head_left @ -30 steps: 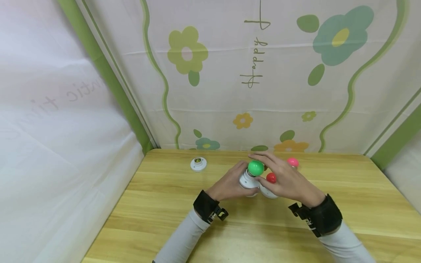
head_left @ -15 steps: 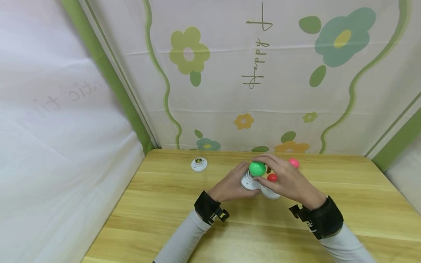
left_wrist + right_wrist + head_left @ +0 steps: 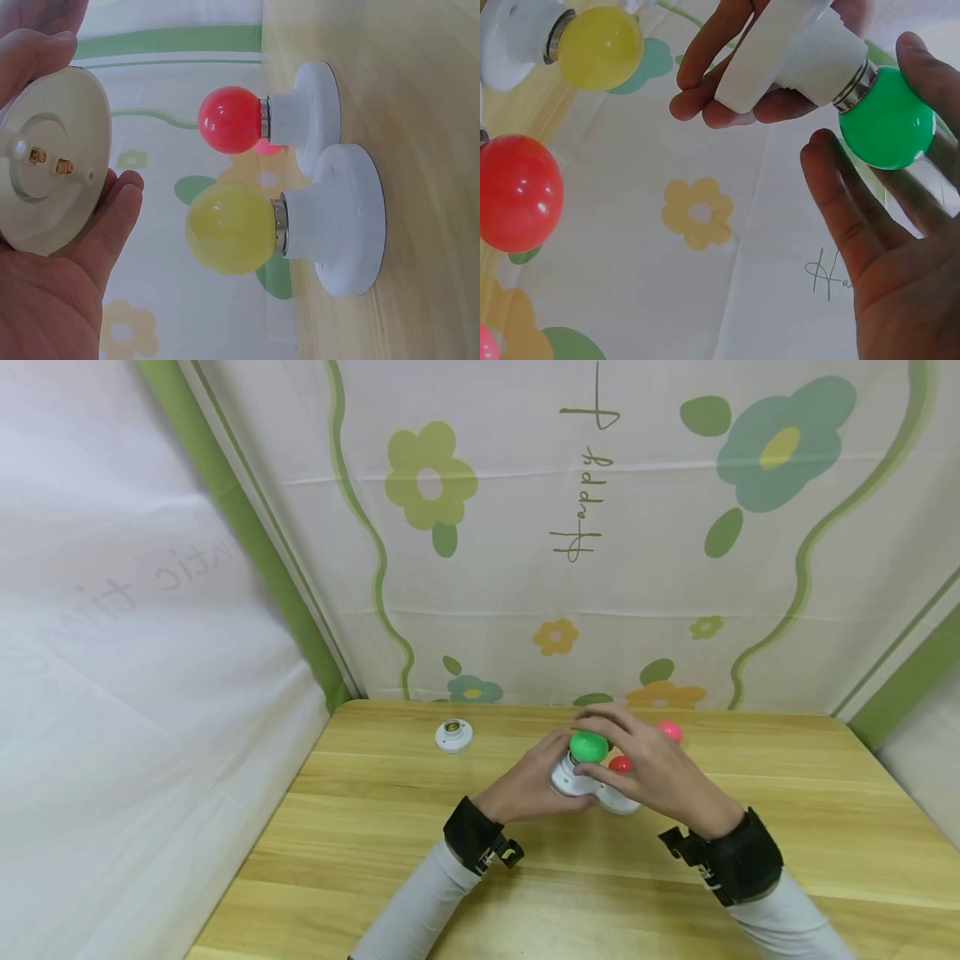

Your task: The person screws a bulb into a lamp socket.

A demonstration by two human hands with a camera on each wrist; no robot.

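My left hand grips a round white lamp holder by its base, held above the table and tilted. In the left wrist view its underside shows two brass-coloured screws. A green light bulb sits in this holder, with some of its metal collar showing in the right wrist view. My right hand is curved around the bulb, thumb on one side and fingers on the other. Behind the hands stand a red bulb and a yellow bulb, each in a white holder on the table.
A white lamp holder without a bulb stands at the back left of the wooden table. A pink bulb is at the back right, partly behind my right hand. Printed fabric walls rise behind and beside the table.
The green bulb and its holder have shifted slightly right and tilted a little. My right fingers drew in around the bulb, then spread slightly again. My left hand keeps its grip.
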